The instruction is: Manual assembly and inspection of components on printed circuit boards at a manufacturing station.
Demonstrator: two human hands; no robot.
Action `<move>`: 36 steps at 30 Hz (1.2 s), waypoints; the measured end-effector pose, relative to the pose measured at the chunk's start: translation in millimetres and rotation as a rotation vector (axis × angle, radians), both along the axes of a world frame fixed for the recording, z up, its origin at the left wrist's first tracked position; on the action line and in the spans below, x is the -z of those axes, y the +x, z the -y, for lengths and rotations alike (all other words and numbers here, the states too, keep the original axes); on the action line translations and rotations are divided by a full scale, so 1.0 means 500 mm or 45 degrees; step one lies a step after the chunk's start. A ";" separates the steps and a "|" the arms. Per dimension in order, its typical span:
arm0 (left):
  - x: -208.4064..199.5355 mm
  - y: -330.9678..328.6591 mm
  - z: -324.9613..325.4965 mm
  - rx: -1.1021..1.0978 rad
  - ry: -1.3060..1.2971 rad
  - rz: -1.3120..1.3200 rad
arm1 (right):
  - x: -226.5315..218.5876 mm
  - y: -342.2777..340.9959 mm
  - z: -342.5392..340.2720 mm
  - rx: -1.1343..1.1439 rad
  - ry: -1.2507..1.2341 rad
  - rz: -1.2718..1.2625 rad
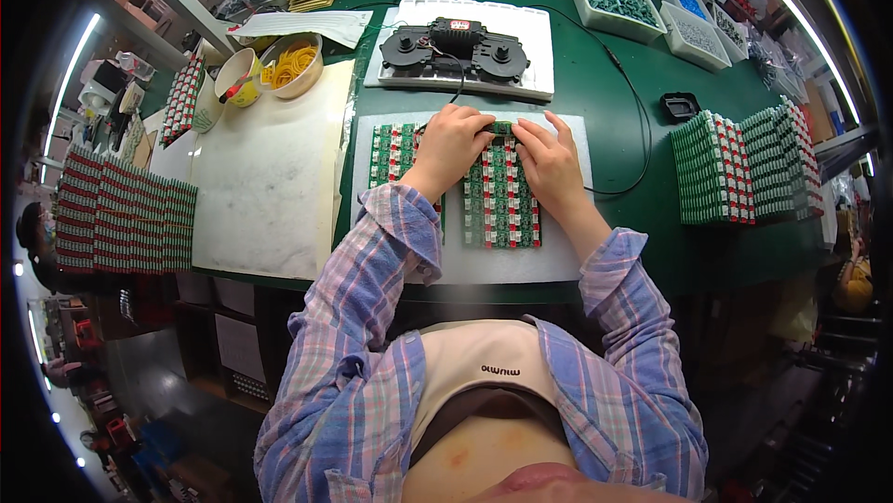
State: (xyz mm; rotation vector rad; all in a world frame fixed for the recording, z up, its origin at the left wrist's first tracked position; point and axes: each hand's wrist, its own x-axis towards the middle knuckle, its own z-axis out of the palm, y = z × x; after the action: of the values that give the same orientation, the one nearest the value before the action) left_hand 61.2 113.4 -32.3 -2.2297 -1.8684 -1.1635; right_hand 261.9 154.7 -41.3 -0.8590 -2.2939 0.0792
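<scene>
The left hand (453, 145) is bent, its fingers drawn narrow, with the tips at the near end of a small green circuit strip (500, 129). The right hand (549, 159) meets the strip's other end, its thumb side turned inward and its outer fingers loosely spread. Whether either hand grips the strip or only touches it cannot be told. The strip lies between the two hands, at the far edge of a green board panel (502, 196) bearing rows of white and red parts; the panel extends from the fingertips toward the body. A second board panel (391, 154) lies to the left of the left hand, partly covered by it. Beneath both hands is a white foam sheet (558, 256), set on the green bench (623, 219).

Beyond the hands, a black device (456, 47) with two round ends rests on a white foam block (541, 38). A black cable (642, 103) curves past the right hand's outer side. Farther right of that hand are a small black tray (679, 107) and stacked boards (712, 168); far beyond it, white bins (619, 8) hold small parts. Well left of the left hand are a pale sheet (265, 187), a tub of yellow bands (293, 66) and another board stack (126, 214).
</scene>
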 end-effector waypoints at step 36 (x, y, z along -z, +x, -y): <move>0.001 0.000 -0.001 -0.021 -0.087 0.006 | -0.008 -0.008 -0.015 -0.086 -0.151 -0.126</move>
State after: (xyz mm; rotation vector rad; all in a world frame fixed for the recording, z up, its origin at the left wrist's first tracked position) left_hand 61.0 113.7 -32.7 -2.2428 -1.9537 -1.1205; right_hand 258.0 162.2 -37.1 -0.8181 -2.2431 0.2844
